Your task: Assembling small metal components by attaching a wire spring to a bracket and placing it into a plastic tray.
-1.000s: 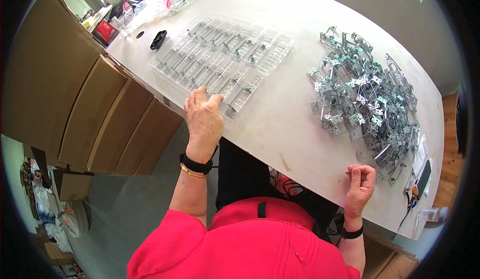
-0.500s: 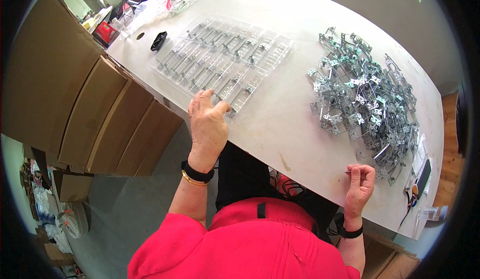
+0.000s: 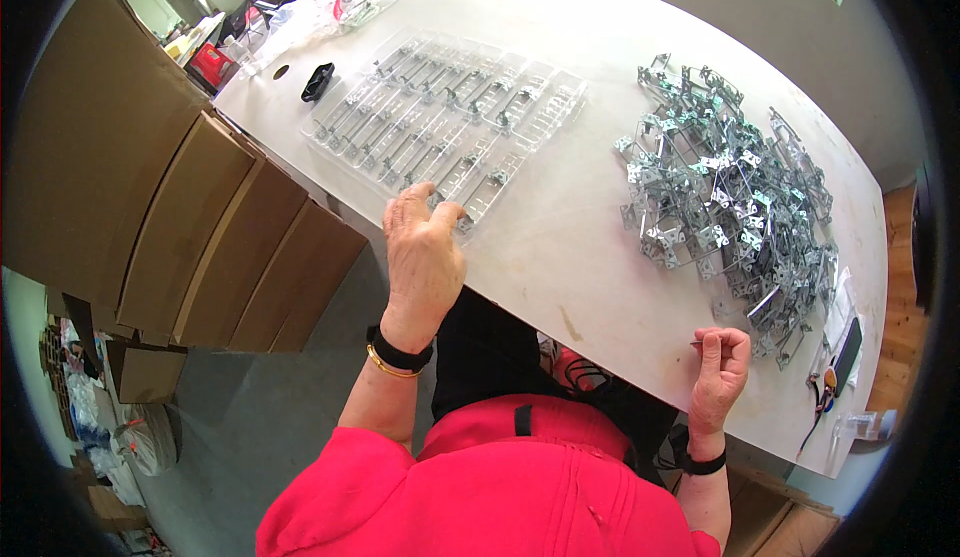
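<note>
A clear plastic tray (image 3: 570,97) lies on the white table, with rows of thin metal brackets (image 3: 452,147) in its compartments. My left hand (image 3: 425,252) is over the tray's near corner, thumb and fingers apart, the fingertips touching down around the end of a bracket there. Part of that bracket is hidden under the fingers. At the table's near right edge, my right hand (image 3: 718,372) is closed in a pinch. A small, thin dark tip pokes out between thumb and forefinger, too small to name.
A big heap of loose metal brackets (image 3: 735,192) covers the table's right side. Pliers (image 3: 829,381) and a dark flat strip (image 3: 848,352) lie right of it. A black holder (image 3: 318,82) and plastic bags (image 3: 330,7) are at the far left. Cardboard boxes (image 3: 150,187) stand left.
My left hand has drawn back slightly toward me at the tray corner. My right hand, the tray and the heap have stayed where they were.
</note>
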`<state>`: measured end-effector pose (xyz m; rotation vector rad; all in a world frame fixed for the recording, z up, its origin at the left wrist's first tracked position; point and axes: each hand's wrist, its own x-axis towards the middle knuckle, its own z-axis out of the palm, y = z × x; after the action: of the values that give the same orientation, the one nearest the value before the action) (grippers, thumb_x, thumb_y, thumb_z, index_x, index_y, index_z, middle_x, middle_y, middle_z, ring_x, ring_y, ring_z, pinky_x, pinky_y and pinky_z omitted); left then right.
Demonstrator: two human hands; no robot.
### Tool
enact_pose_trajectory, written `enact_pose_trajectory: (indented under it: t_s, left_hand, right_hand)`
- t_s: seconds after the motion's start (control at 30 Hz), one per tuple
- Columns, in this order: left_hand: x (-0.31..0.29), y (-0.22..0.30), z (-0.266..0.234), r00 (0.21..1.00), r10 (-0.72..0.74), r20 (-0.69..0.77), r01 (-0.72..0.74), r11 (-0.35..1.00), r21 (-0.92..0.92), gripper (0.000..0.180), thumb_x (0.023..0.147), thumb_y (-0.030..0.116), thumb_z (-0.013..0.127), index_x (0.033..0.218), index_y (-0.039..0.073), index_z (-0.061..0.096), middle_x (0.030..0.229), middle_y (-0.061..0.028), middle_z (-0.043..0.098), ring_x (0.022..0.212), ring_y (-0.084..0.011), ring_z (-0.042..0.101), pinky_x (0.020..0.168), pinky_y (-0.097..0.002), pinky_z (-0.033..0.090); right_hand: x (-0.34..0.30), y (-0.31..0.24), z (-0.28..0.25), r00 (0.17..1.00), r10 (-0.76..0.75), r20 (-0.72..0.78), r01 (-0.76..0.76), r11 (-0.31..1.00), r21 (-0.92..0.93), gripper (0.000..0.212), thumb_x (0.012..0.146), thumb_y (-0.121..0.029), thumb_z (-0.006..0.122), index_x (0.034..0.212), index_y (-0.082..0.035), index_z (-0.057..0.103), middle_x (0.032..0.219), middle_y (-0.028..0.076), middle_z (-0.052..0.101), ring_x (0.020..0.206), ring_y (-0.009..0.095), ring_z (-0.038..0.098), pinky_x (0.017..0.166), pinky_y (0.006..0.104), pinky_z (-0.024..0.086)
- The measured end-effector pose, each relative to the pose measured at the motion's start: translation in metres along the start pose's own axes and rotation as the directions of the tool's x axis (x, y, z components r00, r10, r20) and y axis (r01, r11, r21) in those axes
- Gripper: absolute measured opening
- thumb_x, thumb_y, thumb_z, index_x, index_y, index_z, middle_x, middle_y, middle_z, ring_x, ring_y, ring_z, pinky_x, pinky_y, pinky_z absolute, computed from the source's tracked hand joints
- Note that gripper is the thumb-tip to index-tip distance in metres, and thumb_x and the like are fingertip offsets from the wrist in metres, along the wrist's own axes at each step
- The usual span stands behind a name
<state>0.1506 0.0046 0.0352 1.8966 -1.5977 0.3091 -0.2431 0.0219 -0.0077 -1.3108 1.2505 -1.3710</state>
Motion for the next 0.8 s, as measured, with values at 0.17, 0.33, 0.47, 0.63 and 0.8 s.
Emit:
enact_pose_trajectory:
  t_s: [0.17,0.33,0.47,0.63,0.8]
  left_hand:
    - [0.004,0.041,-0.014,0.994,0.109,-0.021,-0.110,0.936,-0.336,0.025,0.080,-0.014,0.058,0.095,0.000,0.071,0.106,-0.0191,0.068,0.096,-0.0349,0.068,0.085,-0.0420,0.054]
    - [0.006,0.101,-0.046,0.899,0.427,-0.100,-0.374,0.628,-0.683,0.020,0.076,-0.013,0.062,0.090,0.001,0.068,0.101,-0.0159,0.067,0.085,-0.0322,0.068,0.080,-0.0404,0.058]
    - [0.006,0.142,-0.071,0.704,0.609,-0.366,-0.626,0.287,-0.725,0.013,0.082,0.009,0.069,0.089,-0.001,0.067,0.099,-0.0181,0.068,0.083,-0.0309,0.070,0.087,-0.0504,0.060]
    - [-0.001,0.190,-0.085,0.681,0.393,-0.618,-0.702,0.111,-0.703,0.017,0.073,0.007,0.071,0.087,-0.001,0.066,0.089,-0.0132,0.062,0.075,-0.0267,0.063,0.078,-0.0420,0.058]
    - [-0.016,0.227,-0.065,0.617,0.038,-0.786,-0.765,0.265,-0.587,0.009,0.077,0.006,0.071,0.084,0.002,0.069,0.082,-0.0097,0.065,0.072,-0.0236,0.066,0.078,-0.0420,0.061]
  right_hand:
    - [0.000,-0.002,0.003,1.000,-0.010,-0.019,0.010,1.000,-0.016,0.016,0.109,-0.022,0.065,0.111,-0.007,0.058,0.106,0.003,0.070,0.094,0.010,0.062,0.088,0.0259,0.050]
    - [-0.001,0.000,0.003,1.000,-0.017,-0.020,0.016,1.000,-0.015,0.015,0.109,-0.020,0.065,0.111,-0.007,0.058,0.107,0.004,0.069,0.096,0.011,0.063,0.089,0.0265,0.051]
    - [-0.002,0.002,-0.002,1.000,-0.003,-0.020,0.003,1.000,-0.004,0.011,0.109,-0.014,0.063,0.111,-0.005,0.057,0.107,0.006,0.069,0.098,0.013,0.064,0.092,0.0289,0.053]
    - [0.000,0.007,0.000,0.998,0.022,-0.054,-0.021,1.000,0.016,0.012,0.109,-0.014,0.065,0.111,-0.005,0.058,0.107,0.006,0.070,0.100,0.013,0.065,0.093,0.0286,0.053]
    - [0.000,0.007,-0.001,0.999,-0.019,-0.031,0.021,0.998,0.057,0.013,0.108,-0.014,0.067,0.112,-0.005,0.059,0.107,0.006,0.071,0.097,0.011,0.066,0.092,0.0273,0.054]
